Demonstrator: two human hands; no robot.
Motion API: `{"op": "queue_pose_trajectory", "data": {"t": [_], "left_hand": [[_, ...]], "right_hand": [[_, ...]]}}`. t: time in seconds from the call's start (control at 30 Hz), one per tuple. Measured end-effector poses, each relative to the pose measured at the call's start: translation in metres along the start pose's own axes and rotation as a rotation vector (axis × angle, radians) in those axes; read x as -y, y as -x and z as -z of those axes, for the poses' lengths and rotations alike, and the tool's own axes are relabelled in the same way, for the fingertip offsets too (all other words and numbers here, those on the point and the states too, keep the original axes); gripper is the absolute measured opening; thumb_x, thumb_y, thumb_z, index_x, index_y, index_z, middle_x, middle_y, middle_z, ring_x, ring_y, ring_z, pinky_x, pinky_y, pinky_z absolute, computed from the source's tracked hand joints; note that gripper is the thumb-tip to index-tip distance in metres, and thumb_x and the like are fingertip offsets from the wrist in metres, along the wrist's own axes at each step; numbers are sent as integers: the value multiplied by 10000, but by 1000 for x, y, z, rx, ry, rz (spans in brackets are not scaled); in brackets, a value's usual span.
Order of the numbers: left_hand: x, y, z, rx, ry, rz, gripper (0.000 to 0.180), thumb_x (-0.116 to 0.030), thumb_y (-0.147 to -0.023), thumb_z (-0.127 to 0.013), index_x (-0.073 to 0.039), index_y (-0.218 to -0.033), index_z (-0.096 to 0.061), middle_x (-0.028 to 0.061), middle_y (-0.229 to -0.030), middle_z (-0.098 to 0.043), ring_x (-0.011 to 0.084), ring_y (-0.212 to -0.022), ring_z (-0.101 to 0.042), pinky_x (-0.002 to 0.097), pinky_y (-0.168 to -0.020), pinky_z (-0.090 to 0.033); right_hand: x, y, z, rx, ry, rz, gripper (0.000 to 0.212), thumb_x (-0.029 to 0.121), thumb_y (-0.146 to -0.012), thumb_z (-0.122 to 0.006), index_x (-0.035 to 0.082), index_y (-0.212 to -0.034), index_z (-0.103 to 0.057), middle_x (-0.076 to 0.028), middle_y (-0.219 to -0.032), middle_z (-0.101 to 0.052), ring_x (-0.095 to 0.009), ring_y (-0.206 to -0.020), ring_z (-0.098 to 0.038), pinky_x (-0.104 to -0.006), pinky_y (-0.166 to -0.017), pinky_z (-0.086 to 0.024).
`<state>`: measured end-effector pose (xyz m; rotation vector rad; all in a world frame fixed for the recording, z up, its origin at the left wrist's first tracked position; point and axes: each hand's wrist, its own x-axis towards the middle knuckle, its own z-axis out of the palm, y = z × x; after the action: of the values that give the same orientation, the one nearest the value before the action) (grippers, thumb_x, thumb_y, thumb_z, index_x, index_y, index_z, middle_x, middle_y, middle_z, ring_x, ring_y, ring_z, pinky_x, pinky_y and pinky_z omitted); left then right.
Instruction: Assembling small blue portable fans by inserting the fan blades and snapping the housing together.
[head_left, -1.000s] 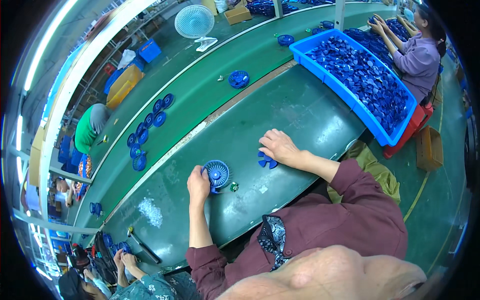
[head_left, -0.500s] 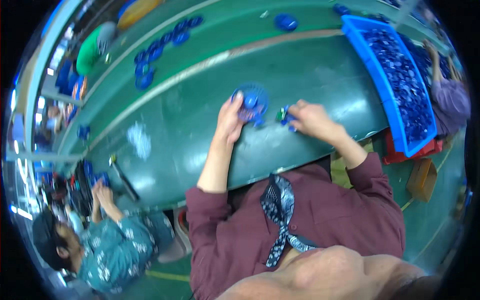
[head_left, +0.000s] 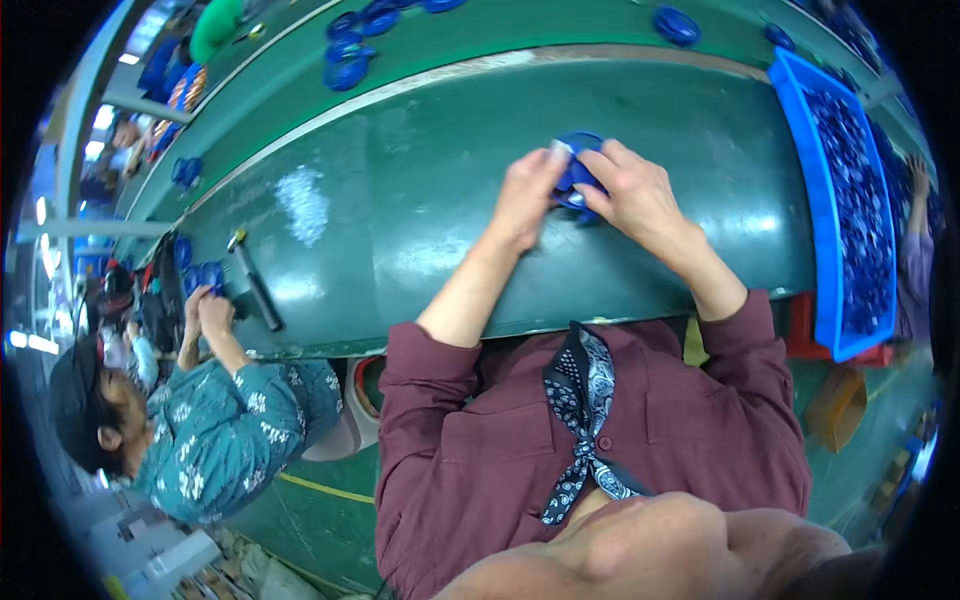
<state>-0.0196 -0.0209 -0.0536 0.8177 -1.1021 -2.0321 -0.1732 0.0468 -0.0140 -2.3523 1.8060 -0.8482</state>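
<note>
A round blue plastic part (head_left: 574, 178) with a ring-like rim is held over the green worktop (head_left: 430, 220) in front of me. My left hand (head_left: 528, 198) grips its left side, fingers closed and smeared by motion. My right hand (head_left: 640, 198) bends over its right side, with thumb and fingertips pressed onto it. The fingers cover much of the part's middle. Whether a small piece is also between my right fingertips is hidden.
A long blue bin (head_left: 832, 215) full of small blue pieces stands at right. A hammer (head_left: 255, 282) lies at left, near a co-worker's hands (head_left: 208, 315). Beyond the worktop, a green belt (head_left: 540, 22) carries several round blue parts (head_left: 347, 65). A cardboard box (head_left: 838, 405) sits lower right.
My hands have come together at the round part, the right one moving in from the side. The small blue and green pieces seen by my right hand no longer show. The view has shifted.
</note>
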Motion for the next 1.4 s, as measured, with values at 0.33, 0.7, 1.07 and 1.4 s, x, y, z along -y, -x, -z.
{"op": "queue_pose_trajectory", "data": {"t": [0.33, 0.7, 1.07, 1.4], "left_hand": [[2, 1, 1, -97, -120, -208, 244, -89, -872, -626, 50, -1067, -582, 63, -930, -647, 93, -798, -584, 248, -712, -501], [2, 1, 7, -72, -503, -182, 313, -138, -863, -637, 48, -1109, -585, 77, -898, -655, 116, -790, -589, 260, -705, -491], [-58, -25, 71, -437, -811, -273, 455, -171, -842, -658, 19, -1233, -523, 142, -1142, -615, 167, -978, -595, 311, -832, -483], [-128, -149, 174, -714, -1957, -550, 457, -175, -772, -679, 2, -1160, -515, 194, -1033, -616, 380, -981, -565, 479, -819, -475]], "right_hand": [[-5, -3, -2, -302, -21, 43, 469, 146, -711, -758, 31, -1129, -580, -131, -1025, -575, -294, -909, -584, -366, -716, -514], [-51, -13, -23, 321, -828, -315, 286, 233, -741, -753, -12, -827, -633, -32, -700, -612, -112, -630, -543, -288, -581, -449], [-123, -36, -9, -136, -1007, -709, 139, 114, -843, -648, 12, -932, -620, -20, -764, -623, -98, -648, -606, -231, -510, -464], [-100, 15, -44, -319, -526, -373, 83, 83, -829, -608, 43, -901, -609, -121, -839, -648, -263, -725, -644, -345, -645, -511]]}}
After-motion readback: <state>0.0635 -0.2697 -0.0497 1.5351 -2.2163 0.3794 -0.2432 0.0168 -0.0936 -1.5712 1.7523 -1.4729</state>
